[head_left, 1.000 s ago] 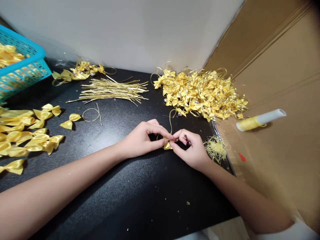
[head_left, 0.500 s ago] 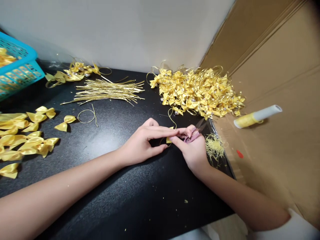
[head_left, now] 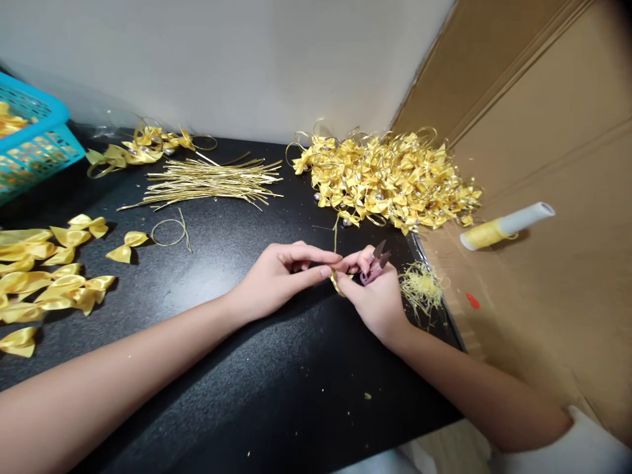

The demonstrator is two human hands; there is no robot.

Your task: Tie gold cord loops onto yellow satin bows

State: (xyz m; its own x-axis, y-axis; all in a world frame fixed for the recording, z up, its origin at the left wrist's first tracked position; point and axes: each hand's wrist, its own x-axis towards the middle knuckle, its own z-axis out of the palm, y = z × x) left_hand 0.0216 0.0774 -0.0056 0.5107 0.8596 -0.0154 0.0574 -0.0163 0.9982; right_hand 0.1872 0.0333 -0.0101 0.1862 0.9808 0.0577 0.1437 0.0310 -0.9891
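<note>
The far right of the speckled black counter [head_left: 276, 395] is filled by a heap of glossy yellow satin bows with thin gold loops [head_left: 385, 174]; the far left is occupied by a turquoise lattice basket [head_left: 49, 155]. Between the left hand [head_left: 281, 273] and right hand [head_left: 378, 303], a small shiny yellow piece [head_left: 336, 283], partly hidden, is pinched by each grip. Purple-handled snips [head_left: 371, 271] are tucked in the right hand, with wispy thread scraps [head_left: 422, 286] bunched beside it.

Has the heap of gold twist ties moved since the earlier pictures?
No. Against the back edge of the black table, the gold twist ties keep their place.
</note>
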